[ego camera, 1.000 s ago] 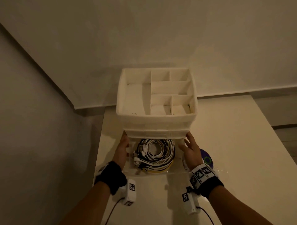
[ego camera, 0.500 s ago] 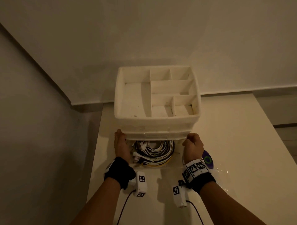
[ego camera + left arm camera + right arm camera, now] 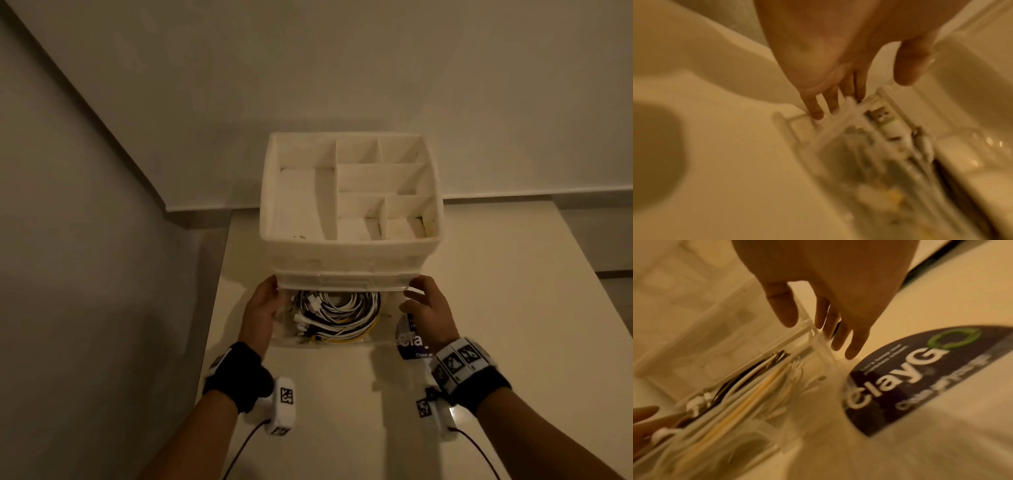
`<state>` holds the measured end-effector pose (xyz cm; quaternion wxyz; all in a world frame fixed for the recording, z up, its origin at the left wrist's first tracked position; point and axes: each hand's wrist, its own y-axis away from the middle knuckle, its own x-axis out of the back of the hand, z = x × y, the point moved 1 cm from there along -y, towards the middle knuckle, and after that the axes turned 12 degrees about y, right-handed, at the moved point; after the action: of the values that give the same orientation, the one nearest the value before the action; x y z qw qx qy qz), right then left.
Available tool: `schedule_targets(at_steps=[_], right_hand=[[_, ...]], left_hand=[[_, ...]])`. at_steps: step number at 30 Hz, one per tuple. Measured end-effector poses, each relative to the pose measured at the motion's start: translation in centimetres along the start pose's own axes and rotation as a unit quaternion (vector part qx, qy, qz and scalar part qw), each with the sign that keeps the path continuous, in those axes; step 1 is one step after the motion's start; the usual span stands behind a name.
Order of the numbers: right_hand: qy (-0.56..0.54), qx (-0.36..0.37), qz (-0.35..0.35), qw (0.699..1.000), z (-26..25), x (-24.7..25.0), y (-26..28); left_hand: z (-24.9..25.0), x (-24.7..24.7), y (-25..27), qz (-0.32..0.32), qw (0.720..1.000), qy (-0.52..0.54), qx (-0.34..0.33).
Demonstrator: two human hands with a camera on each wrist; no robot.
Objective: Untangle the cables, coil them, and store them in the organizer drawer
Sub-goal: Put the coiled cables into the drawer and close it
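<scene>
A white organizer (image 3: 349,255) with open top compartments stands on the table. Its clear bottom drawer (image 3: 325,342) is pulled partly out and holds coiled white, black and yellow cables (image 3: 342,308). My left hand (image 3: 262,305) lies against the drawer's left wall, fingers straight along the outside. My right hand (image 3: 424,306) is at the drawer's right rear corner, fingers spread and straight. In the left wrist view my left hand (image 3: 859,91) touches the drawer (image 3: 830,129) beside cable plugs (image 3: 894,129). In the right wrist view my right hand (image 3: 818,321) straddles the clear corner (image 3: 818,344) near the cables (image 3: 748,378).
A pack with a purple label (image 3: 411,347) lies just right of the drawer, under my right hand, and shows large in the right wrist view (image 3: 910,378). The pale table (image 3: 513,308) ends close on the left, beside a grey wall. Another wall rises behind the organizer.
The drawer has slid further into the organizer. My right hand's fingers, curled at the drawer's rim half a second ago, are now spread. Both hands sit a little nearer the organizer.
</scene>
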<state>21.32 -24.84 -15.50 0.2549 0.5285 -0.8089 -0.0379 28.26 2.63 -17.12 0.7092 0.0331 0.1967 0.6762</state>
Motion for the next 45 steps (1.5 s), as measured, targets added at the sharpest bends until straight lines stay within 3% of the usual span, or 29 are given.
schedule_targets(at_steps=[3, 8, 12, 22, 34, 37, 40, 45], right_hand=[[-0.02, 0.003, -0.083, 0.996, 1.6, -0.3, 0.6], [-0.053, -0.023, -0.021, 0.998, 3.3, -2.9, 1.4], [-0.05, -0.045, 0.042, 0.997, 2.6, -3.5, 1.6], [-0.034, -0.038, 0.067, 0.996, 1.6, -3.7, 1.4], [-0.063, -0.051, 0.11, 0.991, 0.7, -4.3, 0.3], [-0.073, -0.043, 0.064, 0.994, 0.7, -3.8, 0.4], [-0.073, -0.011, -0.007, 0.997, 0.8, -2.1, 0.7], [0.105, 0.06, -0.159, 0.98, 2.1, 1.9, 0.8]], left_hand=[[-1.3, 0.3, 1.2, -0.079, 0.993, -0.088, -0.028], [-2.1, -1.8, 1.4, -0.007, 0.993, -0.095, -0.072], [-2.0, -2.5, 0.3, 0.059, 0.995, -0.051, -0.058], [-3.2, -2.0, -0.5, 0.067, 0.995, -0.068, -0.029], [-1.7, -3.1, -1.4, 0.099, 0.979, -0.123, -0.126], [-1.6, -2.9, -1.0, 0.08, 0.986, -0.096, -0.111], [-1.0, -1.6, -0.2, 0.009, 0.993, -0.079, -0.083], [0.7, 2.7, 1.2, -0.124, 0.983, -0.134, -0.024]])
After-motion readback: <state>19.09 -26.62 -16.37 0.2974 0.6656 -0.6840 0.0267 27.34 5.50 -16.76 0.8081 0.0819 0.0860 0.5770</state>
